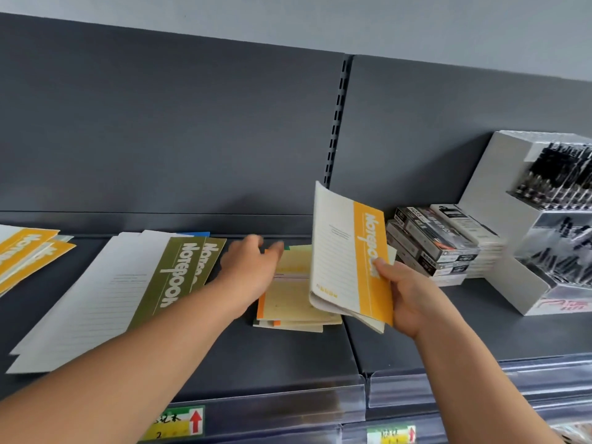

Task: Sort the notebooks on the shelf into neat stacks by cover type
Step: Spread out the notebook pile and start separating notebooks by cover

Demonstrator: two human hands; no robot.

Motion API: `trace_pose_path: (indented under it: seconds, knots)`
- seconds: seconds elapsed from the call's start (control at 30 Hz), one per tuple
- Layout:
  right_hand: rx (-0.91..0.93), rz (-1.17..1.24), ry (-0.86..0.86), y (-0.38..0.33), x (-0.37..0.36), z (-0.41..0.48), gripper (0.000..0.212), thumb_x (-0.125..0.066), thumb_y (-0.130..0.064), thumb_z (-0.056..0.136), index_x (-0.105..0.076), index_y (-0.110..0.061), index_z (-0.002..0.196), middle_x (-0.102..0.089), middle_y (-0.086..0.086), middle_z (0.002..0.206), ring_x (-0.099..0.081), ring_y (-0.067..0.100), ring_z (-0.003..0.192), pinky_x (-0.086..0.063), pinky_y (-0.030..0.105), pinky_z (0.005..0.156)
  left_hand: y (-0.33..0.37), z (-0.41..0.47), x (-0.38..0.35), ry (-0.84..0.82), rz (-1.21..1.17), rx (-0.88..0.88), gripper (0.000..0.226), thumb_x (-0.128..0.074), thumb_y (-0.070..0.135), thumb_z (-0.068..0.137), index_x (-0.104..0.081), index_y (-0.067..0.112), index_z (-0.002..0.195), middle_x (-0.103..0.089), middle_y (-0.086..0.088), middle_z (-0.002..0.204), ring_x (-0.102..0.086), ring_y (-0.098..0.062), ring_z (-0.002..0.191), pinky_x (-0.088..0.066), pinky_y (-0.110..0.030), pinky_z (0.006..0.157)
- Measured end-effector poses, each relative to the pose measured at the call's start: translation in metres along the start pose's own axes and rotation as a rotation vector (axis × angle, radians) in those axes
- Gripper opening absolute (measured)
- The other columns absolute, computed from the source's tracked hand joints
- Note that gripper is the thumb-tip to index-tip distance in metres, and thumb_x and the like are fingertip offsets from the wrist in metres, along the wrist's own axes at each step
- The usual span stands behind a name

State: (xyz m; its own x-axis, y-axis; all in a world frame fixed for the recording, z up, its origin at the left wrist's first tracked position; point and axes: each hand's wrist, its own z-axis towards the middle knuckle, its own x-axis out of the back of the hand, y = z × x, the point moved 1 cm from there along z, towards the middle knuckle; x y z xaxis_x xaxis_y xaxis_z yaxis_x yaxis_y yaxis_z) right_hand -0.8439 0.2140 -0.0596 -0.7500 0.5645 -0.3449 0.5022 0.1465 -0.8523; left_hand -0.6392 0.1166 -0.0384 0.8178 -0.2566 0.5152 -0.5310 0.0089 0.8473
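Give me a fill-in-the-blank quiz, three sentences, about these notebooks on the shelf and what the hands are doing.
The yellow band of the notebook in the right hand reads ____. The left hand reaches to a small stack lying to the ____ of the green notebooks. Each shelf tag bears a red ____.
Missing: Notebook; right; arrow.

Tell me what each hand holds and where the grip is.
Right hand holds the yellow notebook, grip at its lower right corner on the yellow band. Left hand holds nothing, open over the small stack.

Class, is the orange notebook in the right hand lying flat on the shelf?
No, the right hand holds the orange notebook raised and tilted above the shelf.
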Motion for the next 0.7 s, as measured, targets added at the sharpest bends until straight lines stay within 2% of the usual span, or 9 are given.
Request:
trace_pose_path:
  seconds: [0.1,0.17,0.27,0.33,0.4,0.5,0.57,0.63,0.7]
  knots:
    - [0.021,-0.019,-0.025,0.003,-0.009,0.002,0.02,-0.053,-0.018,0.098,-0.059,-0.009,0.114,-0.075,0.011,0.099,-0.074,0.029,0.084,-0.059,0.045,0.064,0.022,-0.013,0.001,-0.242,-0.312,-0.016,0.036,-0.043,0.056,0.094,-0.06,0.026,0.105,-0.066,0.009,0.103,-0.06,-0.012,0.095,-0.045,-0.037,0.088]
    - [0.006,-0.008,-0.002,0.004,-0.014,0.004,0.023,-0.051,-0.026,0.1,-0.062,-0.011,0.112,-0.075,0.011,0.101,-0.072,0.031,0.091,-0.057,0.05,0.075,0.025,-0.017,0.001,-0.314,-0.294,-0.026,0.021,-0.049,0.038,0.097,-0.063,0.021,0.101,-0.071,0.005,0.103,-0.065,-0.016,0.096,-0.052,-0.039,0.087]
    - [-0.024,0.05,0.04,0.004,-0.021,0.005,0.027,-0.047,-0.029,0.101,-0.062,-0.01,0.113,-0.075,0.011,0.101,-0.072,0.03,0.09,-0.056,0.048,0.075,0.016,-0.014,0.007,-0.133,-0.243,-0.018,0.016,-0.046,0.011,0.098,-0.062,0.015,0.099,-0.07,-0.002,0.103,-0.066,-0.023,0.095,-0.055,-0.036,0.071]
    - [-0.009,0.068,0.073,0.001,-0.023,0.008,0.023,-0.049,-0.024,0.1,-0.062,-0.008,0.111,-0.075,0.012,0.098,-0.072,0.029,0.085,-0.055,0.045,0.071,0.01,-0.008,0.017,-0.036,-0.297,0.0,0.021,-0.043,0.003,0.096,-0.061,0.014,0.091,-0.068,-0.003,0.097,-0.065,-0.025,0.091,-0.052,-0.033,0.063]
    - [0.005,0.034,0.133,-0.004,-0.022,0.01,0.016,-0.052,-0.021,0.098,-0.062,-0.009,0.104,-0.073,0.011,0.095,-0.07,0.028,0.081,-0.055,0.045,0.073,0.004,0.0,0.035,0.075,-0.369,0.012,0.029,-0.04,-0.002,0.094,-0.059,0.017,0.083,-0.066,-0.003,0.09,-0.063,-0.025,0.084,-0.049,-0.031,0.06]
    - [0.055,-0.151,0.207,-0.011,-0.022,0.016,0.014,-0.057,-0.027,0.094,-0.061,-0.015,0.089,-0.07,0.008,0.097,-0.066,0.028,0.088,-0.053,0.052,0.087,-0.002,0.008,0.071,0.244,-0.425,0.038,0.032,-0.039,-0.004,0.092,-0.056,0.018,0.077,-0.061,-0.002,0.082,-0.057,-0.026,0.079,-0.049,-0.033,0.067]
    - [0.1,-0.285,0.192,-0.012,-0.029,0.021,0.011,-0.057,-0.029,0.093,-0.062,-0.019,0.09,-0.07,0.007,0.1,-0.067,0.029,0.094,-0.052,0.055,0.09,-0.005,0.009,0.092,0.303,-0.472,0.066,0.033,-0.04,-0.003,0.094,-0.055,0.02,0.075,-0.059,-0.001,0.081,-0.057,-0.024,0.075,-0.047,-0.033,0.064]
    - [0.153,-0.4,0.154,-0.008,-0.04,0.026,0.008,-0.057,-0.021,0.093,-0.062,-0.018,0.099,-0.07,0.006,0.102,-0.067,0.027,0.091,-0.055,0.051,0.085,-0.012,0.006,0.107,0.32,-0.48,0.088,0.034,-0.041,0.0,0.096,-0.054,0.022,0.075,-0.059,-0.001,0.079,-0.056,-0.022,0.071,-0.044,-0.031,0.058]
    - [0.243,-0.672,0.127,0.002,-0.049,0.029,0.018,-0.057,-0.012,0.09,-0.058,-0.017,0.108,-0.067,0.004,0.108,-0.063,0.021,0.089,-0.054,0.038,0.078,-0.021,0.003,0.117,0.314,-0.451,0.109,0.032,-0.042,0.003,0.098,-0.055,0.023,0.076,-0.059,-0.002,0.08,-0.056,-0.023,0.071,-0.043,-0.03,0.056]
